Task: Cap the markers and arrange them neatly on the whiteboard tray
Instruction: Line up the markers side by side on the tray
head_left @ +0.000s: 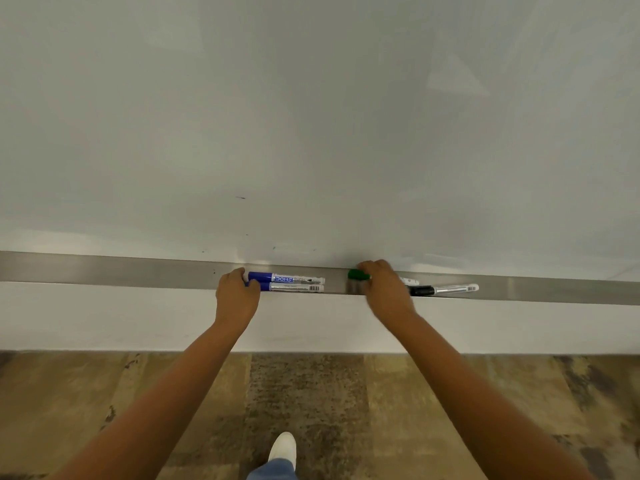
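Observation:
Two capped blue markers (291, 283) lie side by side along the metal whiteboard tray (138, 270), caps to the left. My left hand (237, 296) rests against their capped ends, thumb on the front one. My right hand (382, 287) grips a green-capped marker (358, 274); its green cap sticks out left of my fingers and its white tail (410, 281) shows to the right. A black-capped marker (445, 289) lies on the tray just right of that hand, slightly skewed.
The whiteboard (311, 116) rises straight above the tray. Below it is a white wall strip (104, 317), then wood-pattern flooring (311, 393). My white shoe (282, 446) shows at the bottom centre.

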